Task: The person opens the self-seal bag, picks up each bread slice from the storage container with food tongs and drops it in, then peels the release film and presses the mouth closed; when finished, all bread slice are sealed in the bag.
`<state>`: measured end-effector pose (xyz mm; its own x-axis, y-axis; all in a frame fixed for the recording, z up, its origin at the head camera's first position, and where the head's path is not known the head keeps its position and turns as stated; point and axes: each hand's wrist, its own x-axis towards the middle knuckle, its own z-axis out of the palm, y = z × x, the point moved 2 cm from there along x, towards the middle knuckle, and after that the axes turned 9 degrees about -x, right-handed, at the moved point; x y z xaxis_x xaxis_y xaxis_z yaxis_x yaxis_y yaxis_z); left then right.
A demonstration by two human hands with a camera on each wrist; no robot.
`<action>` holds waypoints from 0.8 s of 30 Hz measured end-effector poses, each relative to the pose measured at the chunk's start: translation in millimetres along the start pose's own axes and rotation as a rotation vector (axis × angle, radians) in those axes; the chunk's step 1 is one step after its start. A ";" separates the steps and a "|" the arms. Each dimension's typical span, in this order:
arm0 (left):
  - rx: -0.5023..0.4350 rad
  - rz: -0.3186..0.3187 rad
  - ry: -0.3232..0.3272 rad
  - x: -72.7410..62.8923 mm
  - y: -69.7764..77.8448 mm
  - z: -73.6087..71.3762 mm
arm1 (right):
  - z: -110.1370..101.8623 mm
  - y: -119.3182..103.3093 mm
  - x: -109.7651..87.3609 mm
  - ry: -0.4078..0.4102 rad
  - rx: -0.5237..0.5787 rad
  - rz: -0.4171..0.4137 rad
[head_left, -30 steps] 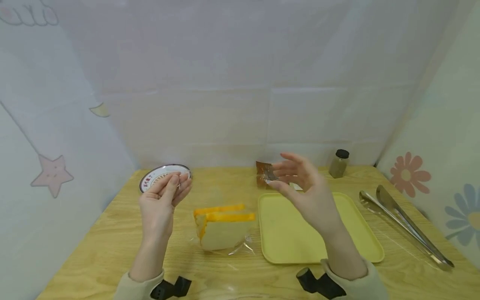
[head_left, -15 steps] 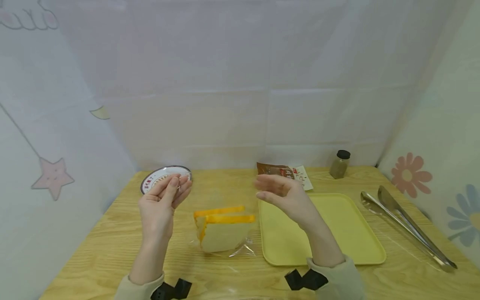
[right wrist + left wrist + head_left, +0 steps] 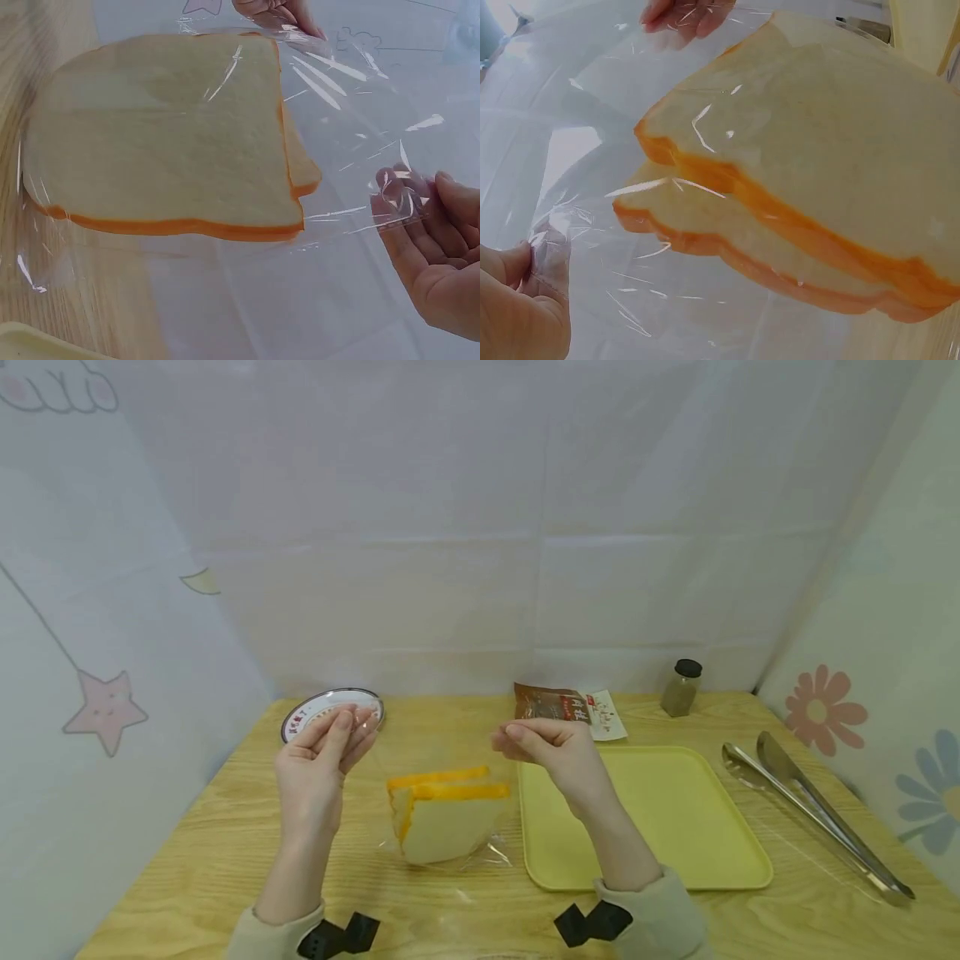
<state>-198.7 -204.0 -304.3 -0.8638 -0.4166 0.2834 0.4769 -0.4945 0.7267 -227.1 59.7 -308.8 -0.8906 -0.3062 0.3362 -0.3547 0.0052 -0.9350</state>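
Two slices of bread [image 3: 453,831] with orange crusts stand inside a clear plastic bag [image 3: 341,217], at the middle of the table in the head view. On the left, my left hand [image 3: 318,760] pinches one upper edge of the bag between thumb and fingers. Opposite it, my right hand [image 3: 558,756] pinches the other upper edge, its fingertips visible through the film in the right wrist view. The bag's mouth stretches between both hands, above the bread slices [image 3: 802,142]. Its thin film is hard to make out in the head view.
Right of the bread lies a yellow tray [image 3: 675,827]. Metal tongs [image 3: 813,814] rest beyond it. A plate [image 3: 296,720] stands behind my left hand. Toward the back are a brown and white packet [image 3: 562,703] and a black-lidded jar [image 3: 681,689].
My right hand has moved left and slightly down from above the tray, and its spread fingers have closed into a pinch on the bag. The left hand has barely moved.
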 end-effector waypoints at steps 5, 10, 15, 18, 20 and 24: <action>0.039 -0.028 -0.036 3.2 0.5 -3.5 | 0.0 2.3 2.0 0.061 0.040 -0.003; 0.147 -0.064 -0.077 4.7 2.5 -10.3 | -1.1 0.4 1.9 0.094 0.082 -0.007; 0.210 -0.014 -0.115 5.1 4.3 -13.3 | -3.6 -0.9 1.5 0.095 0.082 -0.005; 0.275 0.026 -0.170 5.2 5.5 -12.7 | -5.9 -0.2 1.4 0.092 0.078 -0.012; 0.314 0.049 -0.204 5.3 6.2 -11.9 | -6.9 0.0 1.5 0.090 0.080 -0.017; 0.312 0.086 -0.238 5.6 7.3 -10.7 | -7.7 -0.4 2.1 0.087 0.088 -0.026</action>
<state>-198.4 -218.1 -304.1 -0.8540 -0.2401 0.4616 0.5082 -0.1948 0.8389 -231.1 66.4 -306.9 -0.9042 -0.2212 0.3654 -0.3551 -0.0859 -0.9309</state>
